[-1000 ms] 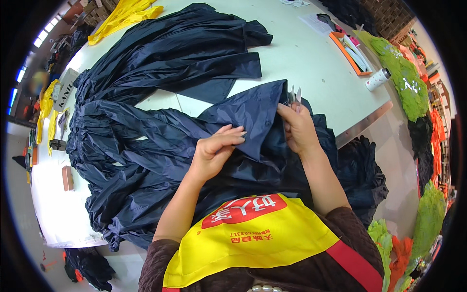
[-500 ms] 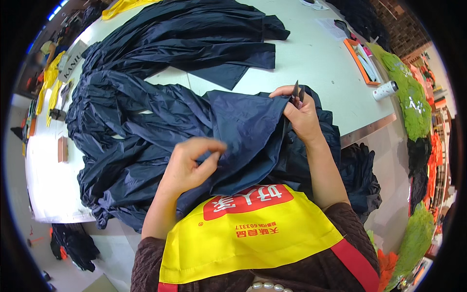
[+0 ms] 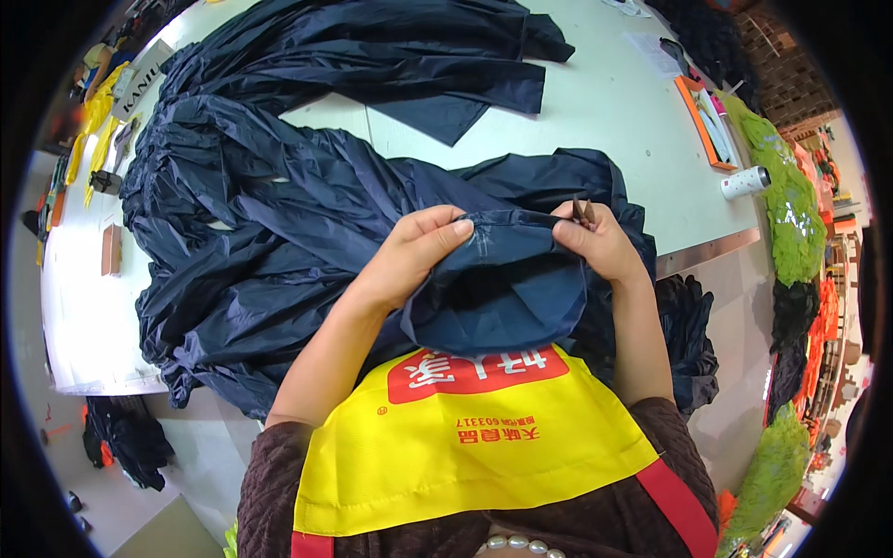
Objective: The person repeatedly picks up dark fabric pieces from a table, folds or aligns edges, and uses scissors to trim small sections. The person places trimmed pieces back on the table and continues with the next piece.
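Navy blue trousers (image 3: 270, 200) of thin, shiny fabric lie crumpled across the table, with one leg end drawn toward me. My left hand (image 3: 416, 249) pinches the hem (image 3: 516, 221) of that leg opening between thumb and fingers. A short way to the right, my right hand (image 3: 603, 246) grips the same hem. Tucked in the right hand is a pair of small dark thread snips (image 3: 583, 214), their points sticking up past the fingers. Between my hands the hem is stretched fairly straight, and the leg opening gapes toward me. Pale marks or threads show at a seam beside my left thumb.
More navy garments (image 3: 372, 56) lie at the far side of the white table (image 3: 595, 112). An orange tray (image 3: 704, 123) and a white cylinder (image 3: 745, 182) stand near its right edge. A small brown block (image 3: 112, 249) sits at left. Bright green fabric (image 3: 777, 186) is heaped beyond the right edge.
My left hand has moved up and right and now grips the hem. The leg opening has turned toward me, and my right hand has come slightly lower, still with the snips.
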The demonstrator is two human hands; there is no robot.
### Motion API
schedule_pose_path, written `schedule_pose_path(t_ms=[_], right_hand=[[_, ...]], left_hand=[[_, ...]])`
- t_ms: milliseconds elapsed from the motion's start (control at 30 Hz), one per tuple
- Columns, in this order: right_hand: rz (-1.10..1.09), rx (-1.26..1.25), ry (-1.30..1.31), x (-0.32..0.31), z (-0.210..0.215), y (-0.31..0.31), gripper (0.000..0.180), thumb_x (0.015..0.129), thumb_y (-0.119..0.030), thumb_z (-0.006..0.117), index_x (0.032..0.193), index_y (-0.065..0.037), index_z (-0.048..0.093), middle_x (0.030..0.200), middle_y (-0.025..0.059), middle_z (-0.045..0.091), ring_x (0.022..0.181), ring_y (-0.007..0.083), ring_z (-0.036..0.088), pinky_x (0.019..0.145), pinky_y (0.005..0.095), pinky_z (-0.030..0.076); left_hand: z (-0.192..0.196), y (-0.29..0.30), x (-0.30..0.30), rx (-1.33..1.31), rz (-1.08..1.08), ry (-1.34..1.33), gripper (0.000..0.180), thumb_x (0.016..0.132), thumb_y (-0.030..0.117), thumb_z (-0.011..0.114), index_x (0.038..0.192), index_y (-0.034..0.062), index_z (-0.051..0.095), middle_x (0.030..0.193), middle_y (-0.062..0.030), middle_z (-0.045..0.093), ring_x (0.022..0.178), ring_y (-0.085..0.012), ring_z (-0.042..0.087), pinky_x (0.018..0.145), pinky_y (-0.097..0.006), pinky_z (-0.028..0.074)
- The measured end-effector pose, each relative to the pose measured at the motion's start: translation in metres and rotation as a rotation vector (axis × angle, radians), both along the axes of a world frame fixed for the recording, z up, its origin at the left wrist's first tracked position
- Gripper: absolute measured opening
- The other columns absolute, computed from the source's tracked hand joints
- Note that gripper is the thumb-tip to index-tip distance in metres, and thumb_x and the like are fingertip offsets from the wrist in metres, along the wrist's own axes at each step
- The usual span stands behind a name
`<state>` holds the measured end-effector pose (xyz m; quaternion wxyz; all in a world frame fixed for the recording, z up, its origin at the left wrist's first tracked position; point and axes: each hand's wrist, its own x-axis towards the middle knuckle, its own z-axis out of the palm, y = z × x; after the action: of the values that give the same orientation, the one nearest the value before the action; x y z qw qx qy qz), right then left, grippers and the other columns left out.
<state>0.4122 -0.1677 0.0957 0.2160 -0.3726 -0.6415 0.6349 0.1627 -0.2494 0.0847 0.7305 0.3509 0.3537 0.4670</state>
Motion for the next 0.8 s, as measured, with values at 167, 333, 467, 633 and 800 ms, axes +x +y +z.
schedule_pose_path(t_ms=[167, 333, 467, 633, 800], right_hand=[[-0.104, -0.110, 0.178, 0.005, -0.028, -0.005, 0.017, 0.087, -0.022, 0.062, 0.085, -0.006, 0.061, 0.075, -0.0069, 0.052, 0.069, 0.0031, 0.046, 0.067, 0.0192, 0.038], [-0.263, 0.920, -0.378, -0.021, 0.006, -0.016, 0.014, 0.080, -0.016, 0.069, 0.088, -0.005, 0.064, 0.076, 0.0003, 0.056, 0.067, 0.0087, 0.053, 0.061, 0.0246, 0.044], [-0.076, 0.804, -0.165, -0.039, 0.044, -0.035, 0.028, 0.072, -0.013, 0.075, 0.095, -0.004, 0.065, 0.086, 0.0075, 0.057, 0.064, 0.0137, 0.056, 0.058, 0.0239, 0.048], [0.023, 0.828, -0.090, -0.054, 0.026, -0.036, 0.022, 0.072, -0.008, 0.075, 0.091, -0.002, 0.065, 0.082, 0.0081, 0.060, 0.064, 0.0155, 0.057, 0.056, 0.0227, 0.045], [0.026, 0.773, -0.118, -0.053, 0.030, -0.034, 0.014, 0.074, -0.006, 0.072, 0.082, -0.001, 0.062, 0.074, 0.0071, 0.060, 0.063, 0.0153, 0.056, 0.057, 0.0232, 0.043]], left_hand=[[-0.010, -0.002, -0.003, -0.115, -0.012, -0.008, 0.021, 0.092, 0.019, 0.052, 0.098, 0.0013, 0.062, 0.091, -0.0026, 0.065, 0.080, -0.0062, 0.059, 0.074, -0.020, 0.047], [0.010, -0.004, 0.003, -0.244, 0.082, -0.034, 0.020, 0.083, 0.014, 0.056, 0.096, 0.0014, 0.064, 0.085, -0.0032, 0.066, 0.076, -0.0094, 0.061, 0.073, -0.019, 0.047], [0.013, -0.008, 0.008, -0.226, 0.117, 0.077, 0.022, 0.081, 0.012, 0.054, 0.097, 0.0010, 0.063, 0.085, -0.0036, 0.066, 0.075, -0.0095, 0.061, 0.072, -0.019, 0.047], [-0.003, -0.008, 0.008, 0.020, 0.027, 0.143, 0.020, 0.090, 0.016, 0.049, 0.088, 0.0011, 0.063, 0.078, 0.0028, 0.061, 0.068, -0.0022, 0.053, 0.063, -0.017, 0.041], [0.000, -0.012, 0.014, 0.163, 0.053, 0.297, 0.028, 0.092, 0.017, 0.051, 0.069, 0.0019, 0.051, 0.062, 0.0070, 0.040, 0.059, -0.0021, 0.034, 0.051, -0.021, 0.030]])
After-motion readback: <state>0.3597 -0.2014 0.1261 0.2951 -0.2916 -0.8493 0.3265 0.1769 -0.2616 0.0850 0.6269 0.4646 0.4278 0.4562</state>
